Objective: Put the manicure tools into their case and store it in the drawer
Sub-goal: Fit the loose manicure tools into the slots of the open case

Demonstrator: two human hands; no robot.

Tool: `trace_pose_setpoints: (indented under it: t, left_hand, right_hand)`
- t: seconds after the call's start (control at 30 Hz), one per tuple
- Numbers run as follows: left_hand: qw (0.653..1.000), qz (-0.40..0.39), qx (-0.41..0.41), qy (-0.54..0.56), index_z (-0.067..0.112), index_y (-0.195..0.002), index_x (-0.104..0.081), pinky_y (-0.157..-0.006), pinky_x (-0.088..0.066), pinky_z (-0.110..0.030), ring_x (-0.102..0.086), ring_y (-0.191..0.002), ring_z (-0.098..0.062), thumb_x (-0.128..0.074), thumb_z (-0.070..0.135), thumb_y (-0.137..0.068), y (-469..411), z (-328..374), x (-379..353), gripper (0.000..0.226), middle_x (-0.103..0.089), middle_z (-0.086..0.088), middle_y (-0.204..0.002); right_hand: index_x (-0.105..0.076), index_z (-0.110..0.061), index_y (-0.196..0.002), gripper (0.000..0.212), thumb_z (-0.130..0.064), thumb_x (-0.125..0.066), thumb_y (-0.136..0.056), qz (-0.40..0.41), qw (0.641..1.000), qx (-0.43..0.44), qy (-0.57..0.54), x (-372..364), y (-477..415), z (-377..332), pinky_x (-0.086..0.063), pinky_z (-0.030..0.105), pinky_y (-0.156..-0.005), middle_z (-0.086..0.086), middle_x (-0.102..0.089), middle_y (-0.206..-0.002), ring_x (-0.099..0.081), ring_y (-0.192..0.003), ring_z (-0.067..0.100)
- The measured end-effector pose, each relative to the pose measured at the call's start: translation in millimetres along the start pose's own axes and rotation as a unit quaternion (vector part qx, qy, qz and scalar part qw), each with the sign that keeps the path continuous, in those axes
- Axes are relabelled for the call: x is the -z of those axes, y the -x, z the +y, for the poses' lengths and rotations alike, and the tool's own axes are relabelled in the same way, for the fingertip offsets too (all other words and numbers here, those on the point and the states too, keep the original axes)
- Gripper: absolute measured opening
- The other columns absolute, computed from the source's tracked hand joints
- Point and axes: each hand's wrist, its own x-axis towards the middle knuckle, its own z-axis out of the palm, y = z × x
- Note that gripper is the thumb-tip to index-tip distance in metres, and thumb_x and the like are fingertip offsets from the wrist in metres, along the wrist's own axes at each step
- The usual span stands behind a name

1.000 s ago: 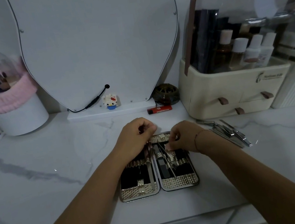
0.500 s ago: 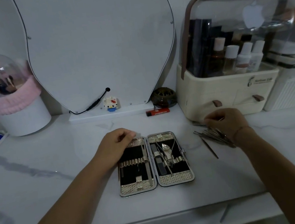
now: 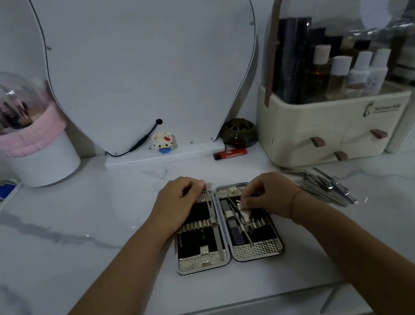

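The manicure case lies open flat on the marble counter, two silver-rimmed halves with black lining. Its left half holds one long thin tool; its right half holds a few tools under the elastic band. My left hand rests with curled fingers on the case's top left corner. My right hand is over the right half and pinches a small metal tool down against the band. A pile of loose steel manicure tools lies on the counter just right of my right wrist.
A cream cosmetics organiser with small drawers stands at the back right. A mirror, a toy figure, a red lighter and a dark round jar stand behind the case. A white brush holder is at the back left. The counter's front edge runs below.
My right hand was at the loose tool pile half a second ago and has come back over the case's right half, pinching a tool. My left hand stays on the case's top left corner.
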Motion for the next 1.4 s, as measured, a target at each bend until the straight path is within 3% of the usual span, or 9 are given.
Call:
trace_pose_setpoints:
  t: [0.1,0.23,0.33,0.47,0.73,0.9,1.0,1.17,1.4]
  left_hand:
    - [1.0,-0.003,-0.007,-0.022,0.022,-0.103,-0.068,-0.087,-0.042,-0.03,-0.057,-0.097,-0.01,-0.046,0.042,-0.093,-1,-1,-1,0.031,-0.062,0.009,-0.098]
    - [1.0,-0.003,-0.004,-0.025,0.022,-0.105,-0.067,-0.088,-0.042,-0.031,-0.056,-0.097,-0.011,-0.044,0.043,-0.093,-1,0,0,0.033,-0.062,0.007,-0.1]
    - [1.0,-0.002,0.001,-0.023,0.023,-0.108,-0.067,-0.085,-0.04,-0.028,-0.055,-0.098,-0.01,-0.042,0.044,-0.093,-1,-1,0,0.035,-0.062,0.006,-0.103]
    - [1.0,-0.004,0.003,-0.013,0.022,-0.106,-0.067,-0.084,-0.039,-0.027,-0.056,-0.099,-0.01,-0.042,0.044,-0.094,-2,-1,-1,0.035,-0.062,0.008,-0.103]
    - [1.0,-0.004,0.002,-0.014,0.021,-0.103,-0.068,-0.081,-0.039,-0.027,-0.056,-0.097,-0.011,-0.042,0.042,-0.094,0,1,-1,0.035,-0.063,0.005,-0.102]
    - [1.0,-0.002,0.007,-0.011,0.021,-0.103,-0.068,-0.088,-0.043,-0.032,-0.056,-0.097,-0.011,-0.041,0.044,-0.094,1,2,0,0.037,-0.063,0.004,-0.101]
    - [1.0,0.018,-0.007,-0.004,0.022,-0.106,-0.067,-0.088,-0.041,-0.029,-0.053,-0.101,-0.01,-0.042,0.043,-0.094,2,4,0,0.035,-0.061,0.006,-0.104]
    - [0.997,0.032,-0.057,0.047,0.026,-0.105,-0.069,-0.077,-0.034,-0.016,-0.05,-0.097,-0.003,-0.048,0.039,-0.092,8,20,4,0.028,-0.062,0.012,-0.099]
    - [0.987,-0.051,-0.026,0.15,0.016,-0.091,-0.076,-0.074,-0.049,-0.026,-0.062,-0.071,-0.008,-0.067,0.024,-0.083,20,33,7,0.014,-0.073,0.0,-0.076]
  right_hand:
    - [-0.073,-0.014,-0.078,0.005,-0.017,-0.07,-0.077,0.01,1.0,-0.015,-0.022,1,-1,1,-0.046,0.023,-0.072,-0.017,-0.058,-0.064,-0.055,-0.067,0.006]
    - [-0.07,-0.019,-0.075,0.002,-0.019,-0.069,-0.078,0.049,0.998,-0.008,-0.041,1,3,3,-0.048,0.019,-0.067,-0.006,-0.063,-0.069,-0.056,-0.067,0.009]
    - [-0.071,-0.013,-0.087,0.01,-0.019,-0.069,-0.079,0.147,0.987,-0.033,-0.057,20,11,18,-0.043,0.014,-0.068,-0.005,-0.064,-0.074,-0.058,-0.069,0.005]
    - [-0.071,-0.009,-0.096,0.021,-0.02,-0.07,-0.078,0.259,0.96,-0.107,0.003,55,21,48,-0.048,0.026,-0.078,0.001,-0.064,-0.079,-0.055,-0.069,0.009]
    - [-0.072,-0.022,-0.096,0.023,-0.033,-0.069,-0.076,0.21,0.947,-0.203,0.132,54,7,68,-0.05,0.04,-0.086,0.007,-0.067,-0.094,-0.06,-0.091,0.028]
    - [-0.072,-0.024,-0.086,0.012,-0.032,-0.067,-0.078,0.214,0.947,-0.175,0.163,55,9,65,-0.045,0.039,-0.087,0.001,-0.062,-0.086,-0.051,-0.084,0.018]
    - [-0.071,-0.021,-0.089,0.014,-0.029,-0.068,-0.078,0.235,0.953,-0.101,0.161,53,15,56,-0.04,0.026,-0.076,-0.001,-0.061,-0.086,-0.048,-0.08,0.013]
    - [-0.067,-0.022,-0.089,0.011,-0.021,-0.069,-0.078,0.17,0.985,0.038,-0.012,37,23,3,-0.044,0.001,-0.062,-0.014,-0.064,-0.075,-0.06,-0.07,-0.001]
    - [-0.068,-0.021,-0.079,0.012,-0.014,-0.075,-0.072,0.085,0.983,0.046,-0.158,5,6,-15,-0.053,0.016,-0.065,0.0,-0.068,-0.071,-0.063,-0.065,0.008]
